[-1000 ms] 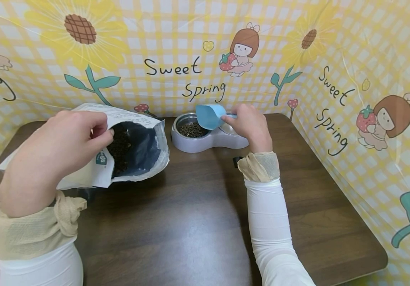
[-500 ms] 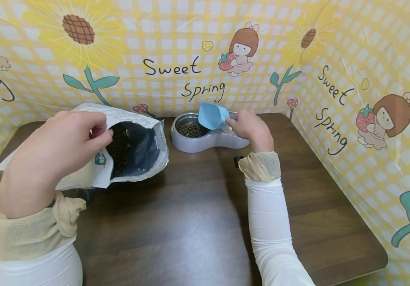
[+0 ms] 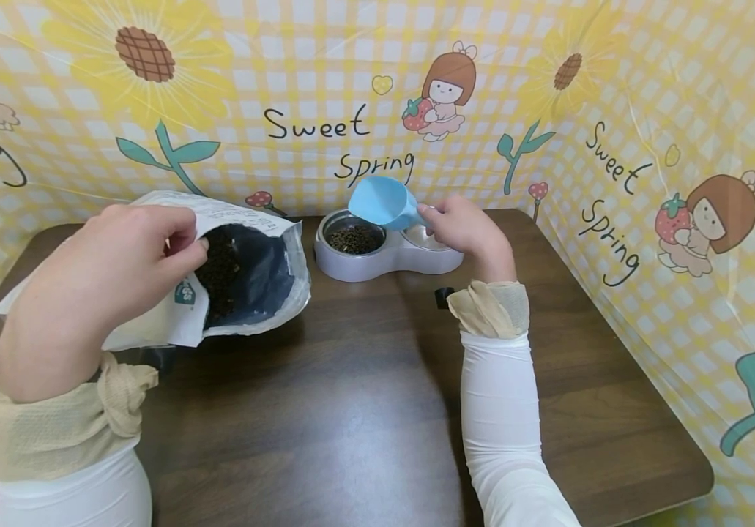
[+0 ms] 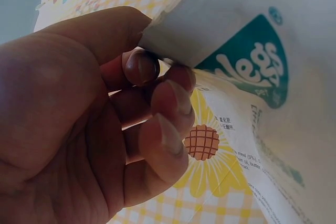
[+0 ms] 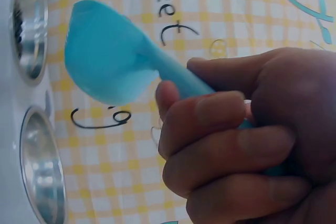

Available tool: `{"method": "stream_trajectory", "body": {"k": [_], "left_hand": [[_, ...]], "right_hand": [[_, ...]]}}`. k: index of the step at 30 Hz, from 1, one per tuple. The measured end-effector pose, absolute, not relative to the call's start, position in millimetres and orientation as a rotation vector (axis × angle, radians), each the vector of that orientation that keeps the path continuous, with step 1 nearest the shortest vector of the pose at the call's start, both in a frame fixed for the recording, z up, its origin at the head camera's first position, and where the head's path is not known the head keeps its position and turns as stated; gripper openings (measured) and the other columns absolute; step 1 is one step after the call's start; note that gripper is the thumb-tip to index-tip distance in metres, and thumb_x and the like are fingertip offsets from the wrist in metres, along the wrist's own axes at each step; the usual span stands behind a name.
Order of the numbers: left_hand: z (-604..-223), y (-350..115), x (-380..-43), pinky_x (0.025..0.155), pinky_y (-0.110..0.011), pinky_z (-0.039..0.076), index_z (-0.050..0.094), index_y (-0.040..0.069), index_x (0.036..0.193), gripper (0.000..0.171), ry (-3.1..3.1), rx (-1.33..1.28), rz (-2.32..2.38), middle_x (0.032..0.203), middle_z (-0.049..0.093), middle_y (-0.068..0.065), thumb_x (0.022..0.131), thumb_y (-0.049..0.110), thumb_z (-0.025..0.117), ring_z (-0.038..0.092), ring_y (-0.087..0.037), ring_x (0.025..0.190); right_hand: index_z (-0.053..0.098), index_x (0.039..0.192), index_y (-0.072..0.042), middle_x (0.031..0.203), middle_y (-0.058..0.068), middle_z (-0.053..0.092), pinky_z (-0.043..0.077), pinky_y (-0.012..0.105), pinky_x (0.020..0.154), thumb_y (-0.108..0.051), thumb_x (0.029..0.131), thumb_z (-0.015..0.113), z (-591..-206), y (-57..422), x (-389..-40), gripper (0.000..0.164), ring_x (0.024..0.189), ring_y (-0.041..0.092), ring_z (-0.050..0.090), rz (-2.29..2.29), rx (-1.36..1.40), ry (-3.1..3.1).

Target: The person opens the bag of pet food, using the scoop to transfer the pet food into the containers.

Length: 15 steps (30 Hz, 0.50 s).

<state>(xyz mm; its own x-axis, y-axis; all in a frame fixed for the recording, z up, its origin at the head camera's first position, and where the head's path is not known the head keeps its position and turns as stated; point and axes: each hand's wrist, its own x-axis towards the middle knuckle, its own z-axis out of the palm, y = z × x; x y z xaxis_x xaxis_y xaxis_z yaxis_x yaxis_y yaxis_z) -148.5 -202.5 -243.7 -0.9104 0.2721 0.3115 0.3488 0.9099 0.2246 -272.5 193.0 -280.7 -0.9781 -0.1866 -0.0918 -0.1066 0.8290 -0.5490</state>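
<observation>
At the left, my left hand (image 3: pixel 100 278) pinches the torn edge of a white pet food bag (image 4: pixel 310 77), which lies on its side with its mouth toward the right. Dark brown kibble (image 3: pixel 219 274) shows inside against the dark lining. My right hand (image 5: pixel 236 140) curls round the handle of a light blue scoop (image 3: pixel 385 201), held above a double pet bowl (image 3: pixel 364 271). No kibble shows in the scoop. The bowl's left steel dish holds brown kibble (image 3: pixel 353 239); its right dish (image 5: pixel 44 169) looks bare and shiny, partly behind my hand in the head view.
The brown wooden table (image 3: pixel 364 410) has a rounded right front corner. A small black object (image 3: pixel 444 297) lies by my right wrist. Patterned yellow checked cloth (image 3: pixel 311 66) hangs behind the table and along its sides.
The scoop has tipped from mouth-down over the left dish to mouth-up and risen slightly. My right forearm has shifted a little right. The left hand and bag stay where they were.
</observation>
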Motion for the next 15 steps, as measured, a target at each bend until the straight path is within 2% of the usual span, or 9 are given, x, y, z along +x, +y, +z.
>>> {"method": "stream_trajectory", "body": {"k": [5, 11, 15], "left_hand": [[-243.9, -202.1, -148.2, 0.061, -0.035, 0.030, 0.047, 0.017, 0.069, 0.035, -2.802, -0.457, -0.403, 0.062, 0.043, -0.001, 0.101, 0.015, 0.060, 0.043, -0.021, 0.063], [-244.3, -202.1, -147.9, 0.061, -0.034, 0.029, 0.047, 0.016, 0.069, 0.035, -2.803, -0.460, -0.401, 0.062, 0.043, -0.001, 0.102, 0.015, 0.060, 0.042, -0.021, 0.063], [-244.4, -202.0, -148.0, 0.061, -0.034, 0.029, 0.047, 0.016, 0.069, 0.035, -2.793, -0.468, -0.399, 0.062, 0.042, -0.001, 0.102, 0.015, 0.060, 0.042, -0.020, 0.063]], "right_hand": [[0.069, 0.091, -0.004, 0.060, -0.004, 0.048, 0.035, 0.030, 0.059, -0.042, 0.116, 0.042, -273.2, 194.1, -266.2, 0.053, 0.058, 0.014, 0.044, -0.977, -0.248, 2.796], [0.053, 0.075, -0.011, 0.058, -0.005, 0.044, 0.031, 0.029, 0.055, -0.043, 0.115, 0.045, -262.2, 194.4, -251.0, 0.052, 0.055, 0.013, 0.039, -1.089, -0.318, 2.674], [0.051, 0.070, -0.013, 0.057, -0.005, 0.039, 0.029, 0.028, 0.056, -0.040, 0.115, 0.048, -255.5, 195.5, -239.7, 0.053, 0.054, 0.012, 0.034, -1.101, -0.418, 2.581]]}}
